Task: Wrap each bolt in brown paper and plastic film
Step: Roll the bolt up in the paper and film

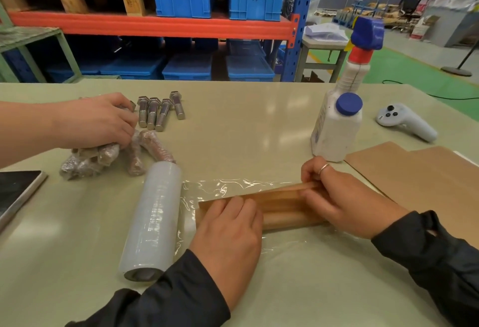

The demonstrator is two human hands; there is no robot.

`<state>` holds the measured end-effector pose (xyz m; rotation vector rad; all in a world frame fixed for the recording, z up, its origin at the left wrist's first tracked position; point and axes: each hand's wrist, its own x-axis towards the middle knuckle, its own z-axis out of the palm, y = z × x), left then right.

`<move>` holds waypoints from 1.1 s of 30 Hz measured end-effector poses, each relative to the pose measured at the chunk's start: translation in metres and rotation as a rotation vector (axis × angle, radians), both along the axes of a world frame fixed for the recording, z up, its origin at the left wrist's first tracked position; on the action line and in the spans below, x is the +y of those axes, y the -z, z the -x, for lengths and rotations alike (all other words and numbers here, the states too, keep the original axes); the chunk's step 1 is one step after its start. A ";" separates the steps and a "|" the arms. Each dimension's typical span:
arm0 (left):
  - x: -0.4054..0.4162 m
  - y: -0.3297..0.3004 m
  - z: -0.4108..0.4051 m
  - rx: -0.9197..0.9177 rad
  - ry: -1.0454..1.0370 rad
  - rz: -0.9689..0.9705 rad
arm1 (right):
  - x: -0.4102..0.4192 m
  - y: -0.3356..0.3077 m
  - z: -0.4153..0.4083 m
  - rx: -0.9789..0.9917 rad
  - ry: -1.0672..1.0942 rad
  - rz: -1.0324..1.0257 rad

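Observation:
A brown paper roll [282, 209], the bolt inside hidden, lies on a sheet of clear plastic film [228, 186] pulled out from the film roll [153, 220]. My left hand [228, 231] covers the roll's left end, fingers curled over it. My right hand [344, 202] grips the right end, its fingers pinching the paper's upper edge. Several bare steel bolts [158, 111] lie at the back left. In front of them sit several wrapped bolts [145, 150], and another person's hand [98, 122] rests on that pile.
A white spray bottle [339, 124] stands at the right, with a grey controller [407, 122] beyond it. Flat brown paper sheets [427, 176] lie at the right edge. A dark tablet [15, 192] sits at the left edge. Shelving with blue crates stands behind the table.

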<state>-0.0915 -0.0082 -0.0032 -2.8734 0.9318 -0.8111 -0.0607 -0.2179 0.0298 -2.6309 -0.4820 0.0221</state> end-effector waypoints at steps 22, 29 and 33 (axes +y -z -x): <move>0.004 -0.016 -0.004 -0.016 0.062 0.015 | -0.006 0.004 0.012 -0.029 -0.292 -0.039; 0.002 -0.008 -0.002 0.096 0.070 -0.054 | -0.013 0.000 0.020 -0.034 -0.295 0.104; -0.006 -0.023 -0.011 0.092 0.036 -0.090 | -0.012 0.005 0.025 -0.048 -0.240 0.137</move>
